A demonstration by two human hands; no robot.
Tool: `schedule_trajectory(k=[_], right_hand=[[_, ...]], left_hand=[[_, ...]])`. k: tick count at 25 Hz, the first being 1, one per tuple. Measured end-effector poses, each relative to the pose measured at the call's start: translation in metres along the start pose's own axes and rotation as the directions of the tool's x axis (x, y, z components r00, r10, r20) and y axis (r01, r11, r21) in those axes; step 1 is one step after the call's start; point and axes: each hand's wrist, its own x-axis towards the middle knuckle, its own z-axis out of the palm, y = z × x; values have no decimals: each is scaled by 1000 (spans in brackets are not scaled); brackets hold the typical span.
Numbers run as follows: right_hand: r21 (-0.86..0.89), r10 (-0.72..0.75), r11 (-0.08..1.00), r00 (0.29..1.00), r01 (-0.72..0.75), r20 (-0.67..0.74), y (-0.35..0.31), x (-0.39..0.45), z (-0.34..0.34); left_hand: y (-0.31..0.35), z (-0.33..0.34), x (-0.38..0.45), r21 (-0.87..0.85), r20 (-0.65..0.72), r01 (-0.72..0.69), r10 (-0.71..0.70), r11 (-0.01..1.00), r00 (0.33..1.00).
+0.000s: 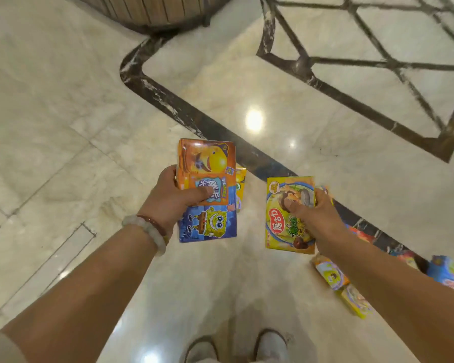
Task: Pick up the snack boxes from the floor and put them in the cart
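My left hand point(171, 199) grips a stack of snack boxes: an orange box with a yellow smiling face point(207, 158) on top and a blue cartoon-sponge box point(210, 225) under it. A yellow box edge point(240, 184) peeks out behind them. My right hand point(313, 213) grips a yellow box with a mushroom picture point(282, 226), thumb on its front. Both hands are held above the marble floor. More snack boxes lie on the floor at the right: an orange one point(329, 275), a yellow one point(354, 301) and a blue one point(451, 273). No cart is in view.
The polished marble floor point(63, 127) has dark inlay bands point(168, 100). A round wooden-slatted base point(152, 9) stands at the top. My two shoes point(236, 347) show at the bottom edge. A red package point(359, 233) lies partly hidden behind my right forearm.
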Motion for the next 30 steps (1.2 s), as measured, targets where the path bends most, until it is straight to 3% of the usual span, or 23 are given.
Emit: schedule_trajectory(k=[6,9,14,17,22,26,30], right_hand=[[75,-258,964,964,253,65,-283,-156,-60],[87,-425,905,897,417,125,-415,-255,-99],[178,-647,749,762,638,-6,-554,-403,-172],[202,-710,675,699,710,-85,-587,-468,-211],[147,-760,608,626,780,-177,-606,-541,-243],[86,-769,565,562,821,-305,-590,-592,-251],[30,-713,586,532,810,-456,-547,-645,-248]], left_hand=[[297,-4,-137,3,86,-263,262,965,961],[436,5,-225,-45,156,-448,450,893,879],[588,19,-357,-155,248,-640,657,752,712],[626,35,-409,-206,322,-695,718,689,617],[646,60,-454,-269,432,-695,728,667,532],[651,64,-471,-298,520,-659,696,691,495],[647,76,-494,-307,656,-652,650,693,382]])
